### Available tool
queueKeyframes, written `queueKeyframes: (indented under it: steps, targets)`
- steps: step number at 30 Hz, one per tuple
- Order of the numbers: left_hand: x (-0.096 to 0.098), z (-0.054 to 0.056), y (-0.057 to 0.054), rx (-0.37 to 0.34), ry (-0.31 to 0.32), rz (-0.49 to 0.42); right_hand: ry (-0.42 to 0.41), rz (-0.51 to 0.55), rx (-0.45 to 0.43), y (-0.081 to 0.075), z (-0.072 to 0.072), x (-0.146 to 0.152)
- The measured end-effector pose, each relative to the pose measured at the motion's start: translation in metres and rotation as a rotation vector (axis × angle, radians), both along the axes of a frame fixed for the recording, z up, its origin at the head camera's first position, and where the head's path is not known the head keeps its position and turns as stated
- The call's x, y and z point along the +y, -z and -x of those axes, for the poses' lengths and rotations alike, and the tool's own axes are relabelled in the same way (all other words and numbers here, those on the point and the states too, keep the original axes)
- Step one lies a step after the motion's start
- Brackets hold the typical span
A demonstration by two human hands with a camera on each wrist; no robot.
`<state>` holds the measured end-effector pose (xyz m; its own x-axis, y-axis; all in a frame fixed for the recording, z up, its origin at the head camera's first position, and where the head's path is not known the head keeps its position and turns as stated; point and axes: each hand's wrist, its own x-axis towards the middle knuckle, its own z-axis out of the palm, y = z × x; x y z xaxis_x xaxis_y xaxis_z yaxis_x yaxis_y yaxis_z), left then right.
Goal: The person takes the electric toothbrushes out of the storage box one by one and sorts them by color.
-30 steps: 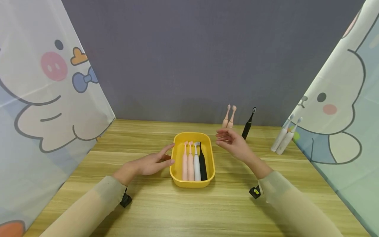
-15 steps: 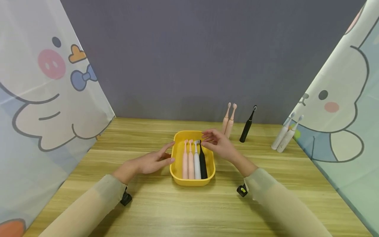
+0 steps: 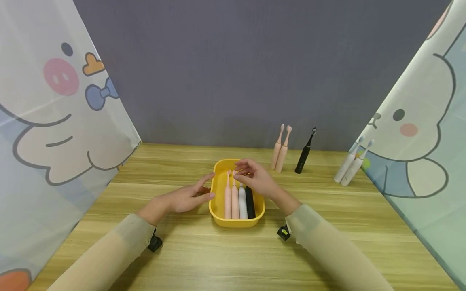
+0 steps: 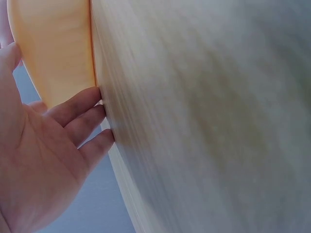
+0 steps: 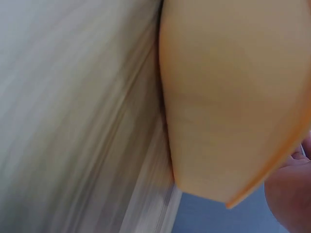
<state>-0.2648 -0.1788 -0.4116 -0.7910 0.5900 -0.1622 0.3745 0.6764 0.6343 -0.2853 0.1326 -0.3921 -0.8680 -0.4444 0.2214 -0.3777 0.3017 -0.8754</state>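
Observation:
A yellow plastic basket sits mid-table. Inside it lie side by side two pink electric toothbrushes, a white one and a black one. My left hand is at the basket's left wall, thumb and index finger at the rim; in the left wrist view its other fingertips are down at the wooden surface. My right hand is over the basket's back right part, thumb and fingers apart around the pink brush heads. It hides the heads of the white and black toothbrushes. In the right wrist view the basket wall covers most of this hand.
Two more pink toothbrushes stand at the back, right of the basket. A black toothbrush stands beside them, and two white ones near the right cloth wall. A grey panel closes the back of the wooden table.
My right hand has moved left, from beside the standing toothbrushes to over the basket. The left hand has stayed at the basket's left side.

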Motion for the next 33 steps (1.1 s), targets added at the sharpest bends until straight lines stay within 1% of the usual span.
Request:
queueKeyframes:
  steps: [3,8,12,16,21,27,33]
  targets:
    - [0.001,0.000,-0.001,-0.004,0.001,-0.004,0.004,-0.004,-0.010,-0.001,0.000,-0.006]
    - [0.002,-0.001,-0.002,0.001,0.001,0.002,0.003,-0.024,0.001,-0.001,0.000,-0.014]
    - [0.004,-0.001,-0.002,0.002,0.001,0.005,0.000,-0.019,0.021,0.003,0.001,-0.017]
    - [0.004,-0.001,-0.002,0.001,-0.004,0.017,0.021,-0.029,0.021,0.007,0.003,-0.017]
    - [0.002,-0.001,-0.003,0.009,-0.007,0.030,0.034,-0.109,0.028,0.009,0.005,-0.019]
    - [0.001,-0.001,-0.003,0.010,-0.005,0.020,0.003,-0.195,0.066,0.010,0.005,-0.021]
    - [0.001,-0.002,-0.001,-0.001,0.002,-0.003,-0.015,-0.267,0.077,0.011,0.004,-0.022]
